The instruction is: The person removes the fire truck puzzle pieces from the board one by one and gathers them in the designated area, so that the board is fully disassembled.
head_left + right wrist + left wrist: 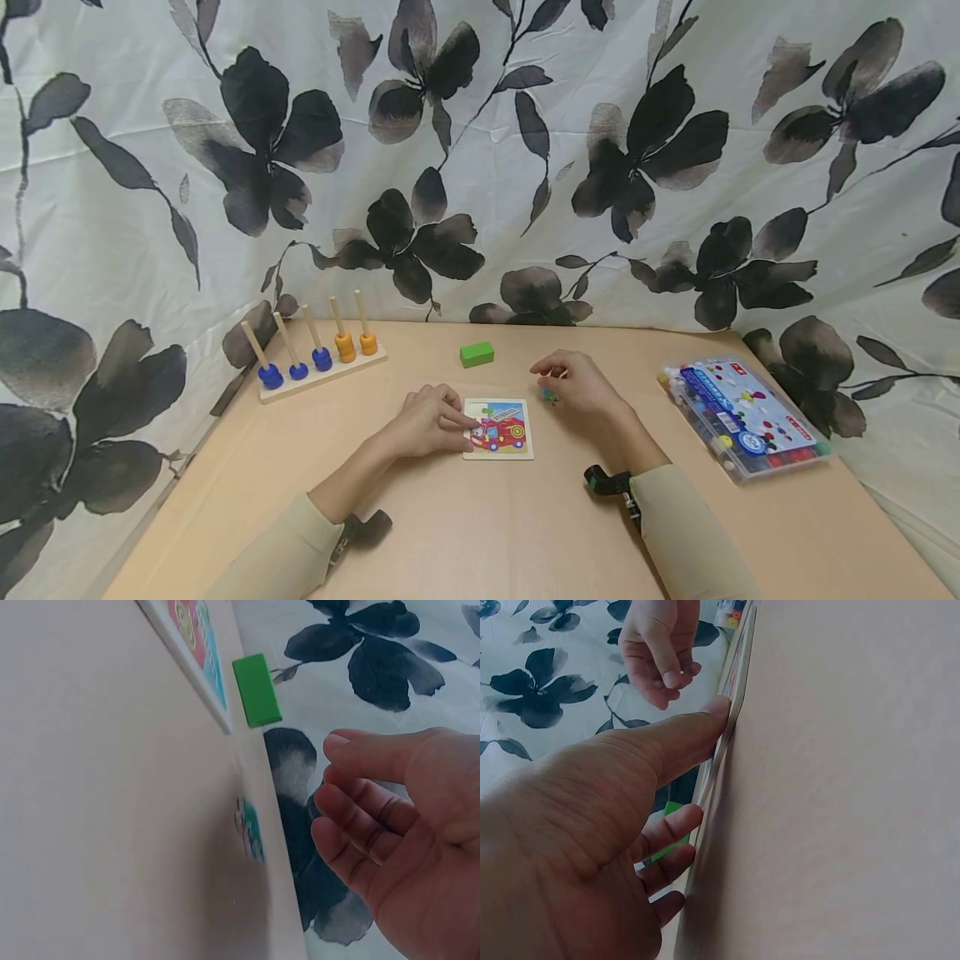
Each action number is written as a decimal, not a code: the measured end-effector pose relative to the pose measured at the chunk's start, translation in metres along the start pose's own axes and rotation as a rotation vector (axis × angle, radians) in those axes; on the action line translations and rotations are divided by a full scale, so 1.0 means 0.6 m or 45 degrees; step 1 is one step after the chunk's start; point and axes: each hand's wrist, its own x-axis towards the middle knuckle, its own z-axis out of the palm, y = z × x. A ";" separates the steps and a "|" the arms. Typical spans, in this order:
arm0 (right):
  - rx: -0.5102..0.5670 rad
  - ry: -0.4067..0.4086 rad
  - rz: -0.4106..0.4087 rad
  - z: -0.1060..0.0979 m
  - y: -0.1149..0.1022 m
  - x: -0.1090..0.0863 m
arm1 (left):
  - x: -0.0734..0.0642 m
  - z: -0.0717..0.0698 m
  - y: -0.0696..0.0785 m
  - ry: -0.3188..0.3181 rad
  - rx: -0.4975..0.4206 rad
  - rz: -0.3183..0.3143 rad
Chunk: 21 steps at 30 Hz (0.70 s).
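A square picture board with a red fire truck lies flat on the table in the head view. My left hand rests at its left side, thumb and a finger touching the picture; the thumb lies over the edge in the left wrist view, the other fingers relaxed. My right hand hovers to the right of the board, fingers loosely bent and nothing between them. Below it on the table lies a small multicoloured piece, partly hidden by the hand in the head view.
Beyond the board sits a green block. A wooden peg stand with blue and orange rings stands at the back left. On the right lies a clear plastic box of coloured pieces. A floral cloth hangs behind the table.
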 end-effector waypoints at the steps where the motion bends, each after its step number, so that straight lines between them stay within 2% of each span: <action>1: 0.001 -0.004 -0.008 0.001 -0.004 0.000 | 0.000 0.000 0.000 0.002 0.002 0.002; 15: 0.063 -0.069 -0.074 0.022 -0.033 0.001 | 0.001 0.001 0.000 -0.001 0.009 -0.006; 21: 0.089 -0.110 -0.046 0.041 -0.042 0.003 | 0.001 0.001 -0.001 0.000 0.015 -0.008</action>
